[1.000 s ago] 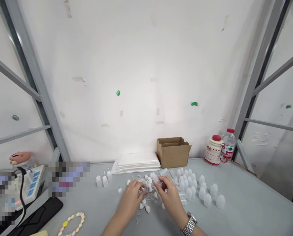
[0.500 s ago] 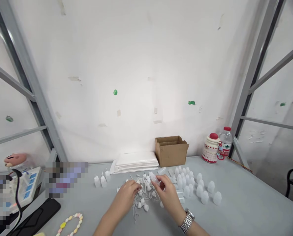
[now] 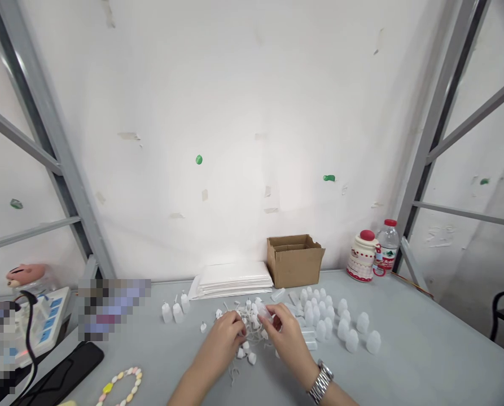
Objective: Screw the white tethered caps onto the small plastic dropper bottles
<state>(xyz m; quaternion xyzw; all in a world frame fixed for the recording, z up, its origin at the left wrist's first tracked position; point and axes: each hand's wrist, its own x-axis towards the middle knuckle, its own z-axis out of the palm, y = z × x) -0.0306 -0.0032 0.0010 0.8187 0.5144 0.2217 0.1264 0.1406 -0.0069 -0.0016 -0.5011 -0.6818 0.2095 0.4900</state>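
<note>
My right hand (image 3: 289,334) is closed around a small translucent plastic tube (image 3: 263,309), pinched between thumb and fingers and tilted to the left. My left hand (image 3: 222,338) reaches over the left side of a loose pile of white caps with cords (image 3: 252,357). Its fingertips are pressed together at the pile, and whatever they pinch is hidden behind the fingers. Right of my right hand stand several frosted dome-topped pieces (image 3: 343,327), with clear tubes (image 3: 309,334) lying beside them. Toward the left, three small white bottle-like pieces with thin tips (image 3: 178,312) stand upright.
A stack of white sheets (image 3: 233,277) and an open cardboard box (image 3: 299,267) sit against the wall. A cream jar with a red lid (image 3: 362,256) and a plastic bottle (image 3: 388,245) stand at the right rear. A black phone (image 3: 65,375) and a bead bracelet (image 3: 120,376) lie front left.
My left hand has shifted slightly right and down over the pile, uncovering a small white cap at its left. My right hand keeps the tube, barely moved.
</note>
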